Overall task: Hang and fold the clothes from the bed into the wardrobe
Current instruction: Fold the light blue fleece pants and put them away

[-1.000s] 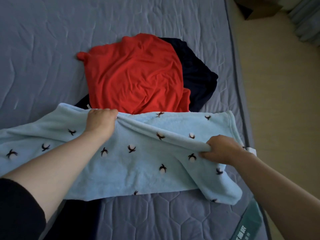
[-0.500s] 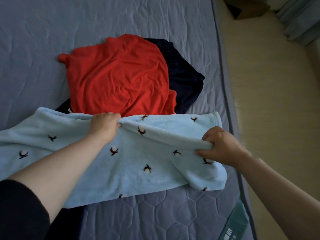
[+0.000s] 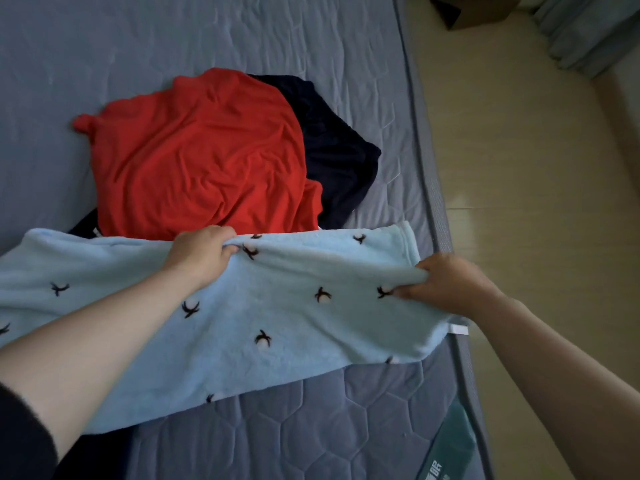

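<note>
A light blue fleece garment (image 3: pixel 277 323) with small dark motifs lies spread across the near part of the bed (image 3: pixel 173 36). My left hand (image 3: pixel 199 249) grips its far edge near the middle. My right hand (image 3: pixel 446 284) pinches a bunched fold at its right end, by the bed's edge. Behind it lies a crumpled red garment (image 3: pixel 197 157) on top of a dark navy garment (image 3: pixel 332 150). A white label (image 3: pixel 459 329) sticks out under my right wrist.
The grey quilted mattress runs out at its right edge (image 3: pixel 433 188), with pale wooden floor (image 3: pixel 536 168) beyond. A brown box (image 3: pixel 474 12) and a grey curtain (image 3: pixel 588 29) stand at the top right. A green tag (image 3: pixel 446 452) hangs at the near corner.
My right hand has drawn the right end of the blue garment further right and up, pulling the fabric tauter. My left hand keeps its grip on the far edge.
</note>
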